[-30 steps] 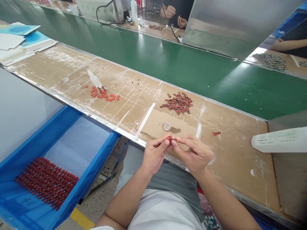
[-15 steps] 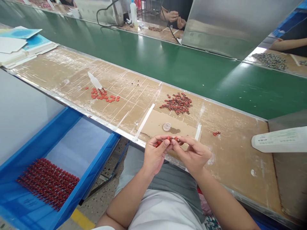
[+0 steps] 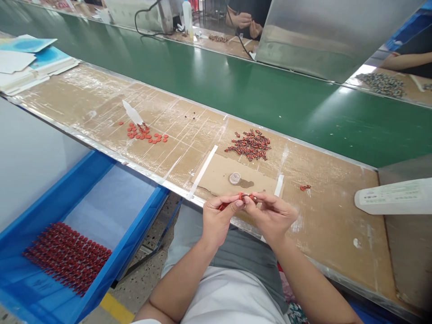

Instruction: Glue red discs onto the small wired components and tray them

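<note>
My left hand (image 3: 218, 219) and my right hand (image 3: 272, 218) meet over the front edge of the bench. Between their fingertips is a small red-and-dark figurine-like part (image 3: 247, 196), pinched from both sides. More red shows under the left fingers, mostly hidden. Just beyond the hands, a small clear cup (image 3: 235, 178) stands on a cardboard sheet (image 3: 216, 170). A pile of red-and-black small parts (image 3: 250, 146) lies behind it. One red piece (image 3: 305, 188) rests alone to the right.
Red discs (image 3: 148, 136) lie at left beside a white pointed strip (image 3: 132, 112). A blue tray (image 3: 131, 220) below the bench holds rows of red pieces. A white bottle (image 3: 394, 196) lies at right. Behind runs a green conveyor belt (image 3: 236, 81), with another person's hands (image 3: 248, 24) beyond.
My fingertips have shifted slightly, showing more of the small part between them. My right hand's fingers have drawn a little lower. The items on the bench stay in place.
</note>
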`<action>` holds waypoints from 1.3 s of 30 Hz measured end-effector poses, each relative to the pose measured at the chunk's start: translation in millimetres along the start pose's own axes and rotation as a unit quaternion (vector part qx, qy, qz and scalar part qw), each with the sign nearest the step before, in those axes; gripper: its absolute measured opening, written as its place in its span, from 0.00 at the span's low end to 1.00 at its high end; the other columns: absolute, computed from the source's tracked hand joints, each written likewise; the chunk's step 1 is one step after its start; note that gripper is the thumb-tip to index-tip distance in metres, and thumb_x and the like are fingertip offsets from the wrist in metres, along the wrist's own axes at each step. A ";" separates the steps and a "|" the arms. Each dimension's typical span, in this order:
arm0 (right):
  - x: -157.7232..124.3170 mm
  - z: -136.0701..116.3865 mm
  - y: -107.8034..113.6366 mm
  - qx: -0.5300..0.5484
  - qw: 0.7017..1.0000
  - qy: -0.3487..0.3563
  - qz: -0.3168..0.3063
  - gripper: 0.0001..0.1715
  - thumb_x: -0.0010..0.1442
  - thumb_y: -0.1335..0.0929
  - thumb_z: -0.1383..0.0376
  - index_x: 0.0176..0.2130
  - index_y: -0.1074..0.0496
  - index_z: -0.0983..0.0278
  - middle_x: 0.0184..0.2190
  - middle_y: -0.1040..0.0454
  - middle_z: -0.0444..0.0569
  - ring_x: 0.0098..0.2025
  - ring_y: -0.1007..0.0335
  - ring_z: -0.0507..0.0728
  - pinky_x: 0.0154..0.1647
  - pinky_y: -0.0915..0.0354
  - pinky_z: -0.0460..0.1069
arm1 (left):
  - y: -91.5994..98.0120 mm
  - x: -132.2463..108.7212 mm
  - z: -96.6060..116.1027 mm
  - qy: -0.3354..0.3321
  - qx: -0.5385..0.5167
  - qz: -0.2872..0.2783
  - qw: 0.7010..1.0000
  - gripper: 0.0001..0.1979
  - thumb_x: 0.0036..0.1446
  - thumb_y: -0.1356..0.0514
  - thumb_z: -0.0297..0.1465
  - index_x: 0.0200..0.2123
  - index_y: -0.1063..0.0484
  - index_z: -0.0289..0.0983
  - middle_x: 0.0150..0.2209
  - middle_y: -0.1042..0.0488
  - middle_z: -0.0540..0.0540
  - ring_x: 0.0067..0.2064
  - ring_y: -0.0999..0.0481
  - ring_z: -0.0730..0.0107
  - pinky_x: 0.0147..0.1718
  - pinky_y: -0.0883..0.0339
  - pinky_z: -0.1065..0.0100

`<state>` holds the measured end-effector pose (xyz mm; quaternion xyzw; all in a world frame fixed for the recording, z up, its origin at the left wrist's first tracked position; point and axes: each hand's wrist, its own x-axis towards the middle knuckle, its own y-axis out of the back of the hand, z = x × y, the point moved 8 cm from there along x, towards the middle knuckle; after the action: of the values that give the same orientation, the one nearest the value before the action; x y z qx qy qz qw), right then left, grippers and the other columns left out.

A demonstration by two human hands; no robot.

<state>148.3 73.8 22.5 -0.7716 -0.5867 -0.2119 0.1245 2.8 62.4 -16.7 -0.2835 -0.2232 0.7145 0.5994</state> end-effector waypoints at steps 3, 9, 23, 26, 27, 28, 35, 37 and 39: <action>-0.4 2.3 0.2 0.006 1.000 -0.013 0.002 0.12 0.47 0.23 0.70 0.34 0.21 0.59 0.30 0.19 0.45 0.29 0.21 0.56 0.30 0.24 0.50 | -0.8 -0.5 -0.1 -0.007 0.004 -0.002 1.000 0.06 0.50 0.31 0.25 0.33 0.18 0.41 0.38 0.18 0.47 0.43 0.19 0.65 0.45 0.25 0.65; -1.0 2.6 2.1 0.008 1.000 -0.026 0.007 0.10 0.47 0.23 0.68 0.33 0.21 0.60 0.29 0.19 0.46 0.29 0.21 0.56 0.30 0.23 0.50 | -2.7 -1.0 0.4 -0.011 0.008 -0.003 1.000 0.06 0.48 0.30 0.25 0.31 0.18 0.41 0.37 0.18 0.47 0.42 0.20 0.65 0.43 0.25 0.65; -8.1 11.0 5.8 0.013 0.994 -0.102 0.040 0.19 0.48 0.22 0.63 0.41 0.25 0.63 0.27 0.19 0.48 0.29 0.21 0.56 0.39 0.24 0.54 | -0.9 -3.6 -16.1 0.044 -0.009 0.053 0.998 0.08 0.46 0.28 0.30 0.33 0.19 0.38 0.37 0.17 0.45 0.42 0.19 0.65 0.47 0.26 0.63; -7.0 12.2 5.7 0.026 0.991 -0.122 0.038 0.18 0.48 0.23 0.64 0.40 0.25 0.63 0.23 0.22 0.44 0.25 0.24 0.53 0.34 0.25 0.50 | -0.5 -3.1 -19.5 0.049 -0.009 0.043 0.998 0.07 0.46 0.28 0.29 0.32 0.19 0.38 0.36 0.17 0.46 0.41 0.18 0.65 0.45 0.25 0.64; -7.1 12.9 5.6 0.032 0.990 -0.130 0.037 0.17 0.48 0.23 0.64 0.39 0.25 0.63 0.23 0.22 0.43 0.25 0.25 0.53 0.32 0.25 0.48 | -1.0 -3.0 -20.5 0.051 -0.009 0.037 0.998 0.07 0.46 0.29 0.29 0.32 0.19 0.38 0.35 0.17 0.46 0.40 0.18 0.66 0.44 0.25 0.65; -7.3 13.3 5.6 0.037 0.989 -0.136 0.038 0.17 0.48 0.23 0.65 0.39 0.25 0.63 0.22 0.23 0.43 0.24 0.25 0.52 0.31 0.26 0.47 | -1.5 -3.0 -21.1 0.051 -0.009 0.032 0.998 0.06 0.46 0.29 0.29 0.31 0.19 0.38 0.35 0.17 0.46 0.40 0.18 0.66 0.44 0.25 0.65; -10.9 14.9 6.5 0.045 0.988 -0.144 0.041 0.15 0.48 0.24 0.64 0.39 0.24 0.64 0.20 0.24 0.42 0.23 0.25 0.52 0.28 0.26 0.46 | -5.0 -4.1 -17.5 0.029 0.015 0.018 0.999 0.06 0.45 0.28 0.29 0.30 0.18 0.40 0.34 0.18 0.47 0.39 0.19 0.65 0.43 0.25 0.64; -11.1 14.8 7.9 0.044 0.988 -0.142 0.043 0.14 0.48 0.24 0.64 0.37 0.24 0.64 0.21 0.24 0.43 0.23 0.25 0.52 0.27 0.26 0.46 | -6.6 -4.8 -16.2 0.022 0.021 0.013 0.999 0.06 0.45 0.28 0.29 0.30 0.18 0.40 0.34 0.18 0.47 0.39 0.19 0.66 0.43 0.25 0.64; -11.3 14.9 9.9 0.048 0.988 -0.142 0.050 0.13 0.48 0.24 0.64 0.35 0.25 0.64 0.22 0.23 0.45 0.24 0.24 0.53 0.28 0.25 0.46 | -7.2 -5.8 -15.6 0.015 0.026 0.014 0.999 0.06 0.45 0.28 0.29 0.30 0.18 0.40 0.35 0.18 0.47 0.40 0.20 0.65 0.44 0.25 0.63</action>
<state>158.0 68.0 4.6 -0.8152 -0.5688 -0.0659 0.0870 19.3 57.7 -22.7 -0.2812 -0.1917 0.7240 0.6001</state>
